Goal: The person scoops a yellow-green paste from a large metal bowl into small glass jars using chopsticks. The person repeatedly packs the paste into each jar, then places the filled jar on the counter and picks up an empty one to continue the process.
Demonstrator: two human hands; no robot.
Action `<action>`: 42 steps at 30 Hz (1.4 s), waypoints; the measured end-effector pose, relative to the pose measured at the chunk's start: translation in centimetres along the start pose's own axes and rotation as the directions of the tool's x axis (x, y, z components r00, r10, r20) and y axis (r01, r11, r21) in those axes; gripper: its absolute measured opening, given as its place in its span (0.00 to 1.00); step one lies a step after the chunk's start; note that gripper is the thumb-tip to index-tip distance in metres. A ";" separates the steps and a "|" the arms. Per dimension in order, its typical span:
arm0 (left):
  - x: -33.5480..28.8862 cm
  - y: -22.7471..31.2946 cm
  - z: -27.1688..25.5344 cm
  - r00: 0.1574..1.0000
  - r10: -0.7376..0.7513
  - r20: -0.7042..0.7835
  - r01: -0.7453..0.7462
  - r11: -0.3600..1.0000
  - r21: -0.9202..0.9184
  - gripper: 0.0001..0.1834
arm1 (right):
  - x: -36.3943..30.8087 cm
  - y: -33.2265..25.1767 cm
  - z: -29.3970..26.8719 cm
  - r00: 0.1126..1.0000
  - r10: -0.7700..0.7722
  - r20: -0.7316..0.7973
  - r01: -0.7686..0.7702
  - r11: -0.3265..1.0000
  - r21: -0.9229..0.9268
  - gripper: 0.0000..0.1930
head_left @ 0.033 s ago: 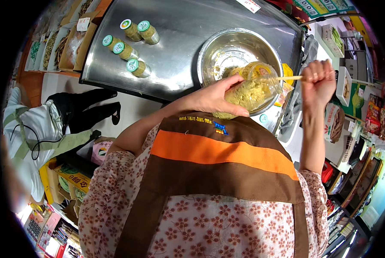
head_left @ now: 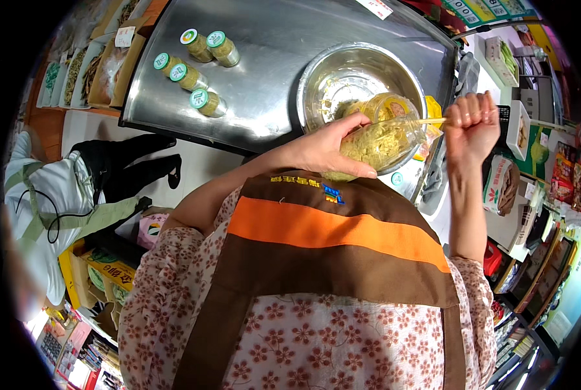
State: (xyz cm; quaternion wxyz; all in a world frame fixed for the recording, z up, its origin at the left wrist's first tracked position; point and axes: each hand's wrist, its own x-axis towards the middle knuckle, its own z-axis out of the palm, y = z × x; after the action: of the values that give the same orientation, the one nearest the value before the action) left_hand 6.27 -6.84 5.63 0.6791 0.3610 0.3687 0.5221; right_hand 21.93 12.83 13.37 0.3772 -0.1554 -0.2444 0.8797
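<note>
A clear jar [head_left: 375,144] of yellow-green, crumbly food lies tilted over the near edge of a steel bowl [head_left: 306,97], its mouth toward the right. My left hand [head_left: 329,146] wraps round its left end, thumb below and fingers above. A thin pale stick [head_left: 432,120], like a chopstick, is in my right hand [head_left: 472,123], which is closed in a fist. Its far end reaches into the jar's mouth. Behind the held jar, a second clear container [head_left: 391,104] with yellowish contents rests in the bowl, partly hidden. Wet yellow bits cling to the bowl's inside.
Several filled jars with green-and-white lids [head_left: 188,77] lie on the left of the steel table [head_left: 264,58]. A yellow packet [head_left: 433,105] is right of the bowl. Another person [head_left: 50,201] is at the left, near boxes of dried goods [head_left: 99,71]. Shelves [head_left: 543,260] stand at the right.
My right hand has moved a little left, toward the jar, pushing the stick further in. The food inside has shifted and looks looser. My left hand keeps its hold.
</note>
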 end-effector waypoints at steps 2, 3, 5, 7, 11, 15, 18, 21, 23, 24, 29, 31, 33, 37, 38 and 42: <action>0.1 -0.4 -0.2 1.000 0.019 -0.014 -0.018 0.994 0.108 0.34 | -0.7 1.8 -0.1 1.000 0.008 0.022 -0.007 1.000 -0.024 0.20; 0.1 -0.6 -0.1 1.000 0.016 -0.024 -0.013 0.993 0.116 0.34 | -0.7 2.5 -0.3 0.999 0.054 0.008 -0.054 0.998 -0.013 0.21; 0.0 -0.5 0.1 0.998 0.019 -0.054 -0.006 0.973 0.230 0.34 | -0.7 2.9 -0.3 0.997 0.070 0.024 -0.069 0.997 -0.045 0.22; -0.2 -0.2 0.3 0.994 0.050 -0.098 -0.003 0.903 0.430 0.35 | -0.4 2.4 0.4 0.995 0.089 0.042 -0.086 0.994 -0.066 0.21; -0.6 0.2 0.2 0.988 0.071 -0.134 0.002 0.877 0.481 0.35 | 0.5 -1.3 0.3 0.996 0.073 0.054 -0.071 0.997 -0.034 0.21; -0.5 0.5 0.4 0.988 0.086 -0.130 -0.012 0.875 0.484 0.35 | 0.1 -1.0 -0.1 0.990 0.129 0.053 -0.131 0.991 0.035 0.21; -0.7 -0.2 0.4 0.985 0.080 -0.154 -0.028 0.949 0.313 0.33 | -0.8 1.6 0.8 0.992 0.094 0.084 -0.095 0.995 0.007 0.21; -1.0 -0.1 0.5 0.986 0.075 -0.150 -0.049 0.983 0.176 0.39 | -0.2 1.5 1.7 0.993 0.122 -0.007 -0.122 0.992 -0.034 0.20; -1.3 0.3 0.6 0.990 0.051 -0.129 -0.032 0.989 0.145 0.43 | 1.7 -0.4 1.3 0.989 0.136 -0.050 -0.139 0.988 -0.067 0.19; -1.3 0.5 0.5 0.994 0.031 -0.107 -0.018 0.993 0.115 0.42 | 2.7 -2.0 1.1 0.993 0.116 0.027 -0.114 0.992 -0.057 0.19; -1.3 0.7 1.1 0.998 0.040 -0.039 -0.030 0.973 0.229 0.43 | 1.7 -0.5 1.7 0.936 0.351 0.003 -0.347 0.927 -0.140 0.20; -1.3 0.0 0.9 0.995 0.088 -0.041 -0.075 0.964 0.256 0.45 | 0.9 -0.7 2.2 0.949 0.308 0.071 -0.296 0.944 -0.147 0.20; -1.1 -0.1 1.0 0.981 0.177 -0.079 -0.141 0.931 0.336 0.45 | 0.5 -2.2 3.6 0.972 0.232 0.019 -0.223 0.952 -0.210 0.20; -0.9 0.0 1.5 0.970 0.212 -0.116 -0.147 0.898 0.415 0.44 | -0.8 -4.1 5.4 0.988 -0.029 0.150 0.070 0.958 -0.277 0.21; -0.7 -0.1 1.6 0.969 0.210 -0.127 -0.138 0.894 0.427 0.44 | -2.3 -1.2 5.5 0.989 -0.065 0.136 0.101 0.955 -0.278 0.21; -0.1 -0.8 1.4 0.973 0.159 -0.168 -0.110 0.956 0.272 0.42 | -3.3 0.4 3.3 0.943 0.017 0.331 0.062 0.972 -0.227 0.20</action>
State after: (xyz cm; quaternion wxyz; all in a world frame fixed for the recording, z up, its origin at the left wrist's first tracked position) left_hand 7.83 -7.23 5.59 0.5505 0.4209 0.4710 0.5458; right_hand 22.34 9.13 16.17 0.3201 -0.0459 -0.4080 0.8538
